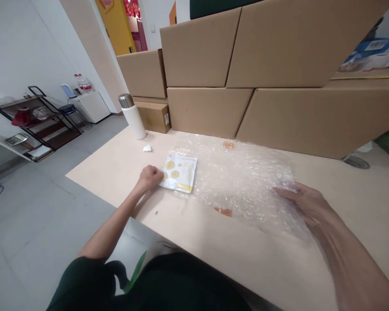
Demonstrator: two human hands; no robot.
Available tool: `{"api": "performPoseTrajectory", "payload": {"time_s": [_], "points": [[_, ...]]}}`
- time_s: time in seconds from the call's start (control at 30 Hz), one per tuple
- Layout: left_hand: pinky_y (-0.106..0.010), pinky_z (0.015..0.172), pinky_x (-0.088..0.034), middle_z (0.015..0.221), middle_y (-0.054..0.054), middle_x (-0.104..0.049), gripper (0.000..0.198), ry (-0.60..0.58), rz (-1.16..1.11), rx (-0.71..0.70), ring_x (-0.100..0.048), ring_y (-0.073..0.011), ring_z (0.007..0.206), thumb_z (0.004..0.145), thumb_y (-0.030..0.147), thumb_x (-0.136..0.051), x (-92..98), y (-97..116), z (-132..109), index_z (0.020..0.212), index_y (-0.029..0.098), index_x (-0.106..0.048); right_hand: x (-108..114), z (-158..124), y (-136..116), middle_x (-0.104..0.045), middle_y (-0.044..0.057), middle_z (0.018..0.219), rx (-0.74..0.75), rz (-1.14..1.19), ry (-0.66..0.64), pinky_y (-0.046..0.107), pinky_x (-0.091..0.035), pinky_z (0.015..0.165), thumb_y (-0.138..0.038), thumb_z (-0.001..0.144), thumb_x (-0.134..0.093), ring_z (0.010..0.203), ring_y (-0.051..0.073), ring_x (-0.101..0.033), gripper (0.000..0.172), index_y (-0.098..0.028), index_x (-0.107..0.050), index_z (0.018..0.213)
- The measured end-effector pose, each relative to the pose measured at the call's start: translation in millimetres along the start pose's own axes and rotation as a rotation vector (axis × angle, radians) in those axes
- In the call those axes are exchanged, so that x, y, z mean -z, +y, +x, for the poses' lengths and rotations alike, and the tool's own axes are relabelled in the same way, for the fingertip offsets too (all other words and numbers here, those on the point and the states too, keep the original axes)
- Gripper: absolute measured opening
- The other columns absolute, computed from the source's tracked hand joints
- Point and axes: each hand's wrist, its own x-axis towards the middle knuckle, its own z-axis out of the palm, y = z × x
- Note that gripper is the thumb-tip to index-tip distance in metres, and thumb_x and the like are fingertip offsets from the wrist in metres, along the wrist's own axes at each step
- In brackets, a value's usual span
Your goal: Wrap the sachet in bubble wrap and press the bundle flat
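A clear sheet of bubble wrap (243,177) lies spread on the pale wooden table (214,242). At its left end rests a small white packet (179,172) printed with yellow circles. My left hand (150,177) is curled closed at the packet's left edge, pinching it. My right hand (303,199) lies on the right end of the bubble wrap with fingers stretched out flat, pressing it down. Two brownish tape bits (223,211) stick on the wrap.
Stacked cardboard boxes (246,73) wall off the table's far side. A white thermos (132,115) with a steel lid stands at the back left, a crumpled white scrap (147,148) near it. A black metal shelf (35,121) stands on the grey floor to the left.
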Motion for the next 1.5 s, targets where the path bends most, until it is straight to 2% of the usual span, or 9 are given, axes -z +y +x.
{"api": "performPoseTrajectory", "payload": {"time_s": [0.2,0.37,0.47,0.57,0.7,0.83,1.03,1.2,1.5], "points": [[-0.027,0.062,-0.036,0.063,-0.002,-0.052,0.024,0.040,0.060,0.033,-0.054,-0.0181,0.071,0.076,0.030,-0.052,-6.3,-9.6,6.2,0.056,0.018,-0.057,3.7,-10.0,-10.8,-0.070,0.012,0.091,0.161,-0.304,0.131,0.041,-0.054,0.068,-0.037,0.059,-0.081,0.073,0.026,-0.066,0.032,-0.028,-0.070,0.087],[-0.029,0.072,-0.041,0.084,-0.008,-0.063,0.024,0.035,0.095,0.034,-0.059,-0.0216,0.086,0.081,0.031,-0.052,-5.4,-7.6,7.5,0.068,0.017,-0.065,-20.1,-31.2,-31.4,-0.061,0.021,0.130,0.818,-0.715,0.362,0.057,-0.047,0.096,-0.046,0.078,-0.059,0.122,0.037,-0.055,0.045,-0.020,-0.066,0.114],[-0.028,0.067,-0.040,0.080,-0.007,-0.064,0.024,0.020,0.114,0.052,-0.059,-0.0200,0.077,0.084,0.031,-0.051,-3.7,-2.8,6.4,0.072,0.016,-0.066,-66.8,-51.8,-33.9,-0.068,0.016,0.119,1.189,-0.689,0.132,0.055,-0.046,0.101,-0.043,0.089,-0.053,0.116,0.032,-0.058,0.039,-0.019,-0.066,0.117],[-0.028,0.064,-0.038,0.078,-0.006,-0.066,0.021,0.013,0.129,0.063,-0.058,-0.0192,0.072,0.084,0.029,-0.051,-2.3,2.4,4.5,0.074,0.017,-0.066,-126.6,-68.7,-27.4,-0.069,0.015,0.121,1.342,-0.739,-0.200,0.049,-0.045,0.103,-0.033,0.096,-0.048,0.115,0.028,-0.059,0.035,-0.017,-0.065,0.122],[-0.027,0.066,-0.037,0.082,-0.007,-0.069,0.020,0.014,0.148,0.074,-0.058,-0.0195,0.076,0.085,0.028,-0.052,-1.6,4.7,3.5,0.079,0.017,-0.067,-190.1,-74.1,-16.6,-0.058,0.015,0.141,1.285,-0.975,-0.552,0.050,-0.039,0.107,-0.040,0.094,-0.057,0.129,0.032,-0.049,0.048,-0.017,-0.058,0.136],[-0.027,0.068,-0.036,0.084,-0.006,-0.069,0.020,0.016,0.144,0.075,-0.058,-0.0193,0.079,0.086,0.030,-0.053,-2.8,2.0,5.3,0.082,0.017,-0.067,-213.9,-65.3,-12.5,-0.045,0.016,0.153,1.174,-1.172,-0.687,0.051,-0.034,0.109,-0.039,0.092,-0.059,0.139,0.034,-0.038,0.059,-0.016,-0.049,0.145],[-0.028,0.069,-0.037,0.080,-0.005,-0.068,0.019,0.039,0.057,0.078,-0.058,-0.0193,0.076,0.086,0.034,-0.055,-3.9,-0.9,7.2,0.082,0.018,-0.065,-214.6,-60.0,-7.7,-0.046,0.017,0.152,1.115,-1.244,-0.671,0.049,-0.032,0.109,-0.041,0.096,-0.050,0.135,0.035,-0.042,0.057,-0.016,-0.046,0.147],[-0.029,0.069,-0.040,0.083,-0.006,-0.068,0.036,0.120,-0.066,0.099,-0.059,-0.0202,0.076,0.080,0.036,-0.062,-3.3,-5.9,9.9,0.110,0.015,-0.062,-221.1,-65.0,-1.9,-0.048,0.019,0.148,1.189,-1.301,-0.612,0.049,-0.033,0.106,-0.037,0.096,-0.048,0.130,0.037,-0.045,0.057,-0.012,-0.045,0.147],[-0.024,0.053,-0.038,0.063,0.002,-0.057,0.032,0.116,-0.409,-0.028,-0.049,-0.0117,0.054,0.074,0.050,-0.061,5.2,14.9,4.8,0.072,0.018,-0.055,-222.3,-71.1,-2.5,-0.053,0.017,0.142,1.038,-1.113,-0.590,0.050,-0.036,0.103,-0.033,0.093,-0.049,0.127,0.034,-0.048,0.052,-0.015,-0.050,0.141]]}}
